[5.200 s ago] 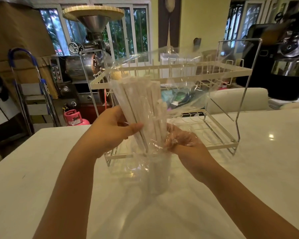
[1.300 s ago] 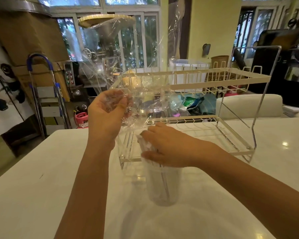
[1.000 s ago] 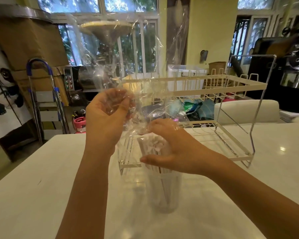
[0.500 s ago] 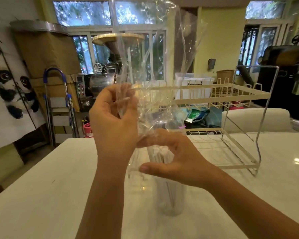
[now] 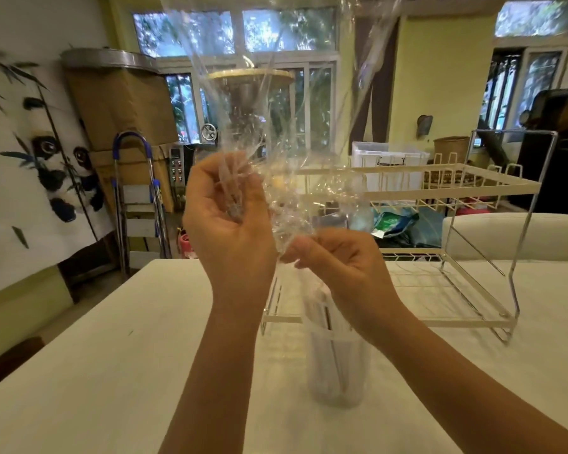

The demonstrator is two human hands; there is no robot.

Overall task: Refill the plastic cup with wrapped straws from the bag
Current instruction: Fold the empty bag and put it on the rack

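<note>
Looking forward and down from the head camera, the only view, two bare forearms reach out over a white table, and both hands meet at chest height on a clear plastic bag. The left hand is clenched around a gathered fistful of the film, which crumples between its curled fingers. The right hand, just beside and slightly lower, pinches the bag's lower end between thumb and fingers. From these two holds the bag rises in a loose, wrinkled sheet that runs out of the top of the picture; it looks slack and mostly emptied, though glare makes it hard to tell whether any straw remains inside. Directly under the right hand stands the clear plastic cup, upright on the table, with a bundle of white paper-wrapped straws standing in it and rising past its rim toward the right wrist. Behind the cup, a white two-tier wire dish rack sits on the table. As a judgement: the bag is almost weightless, limp and slippery, so it is best held by a bunched handful as the left hand does, not by a flat edge. The wrapped straws are light, thin and easily bent, and are best taken as a bundle around the middle. The cup is light and thin-walled, likely to tip if the straws are knocked sideways, so steadying its wall low down would be sensible.
</note>
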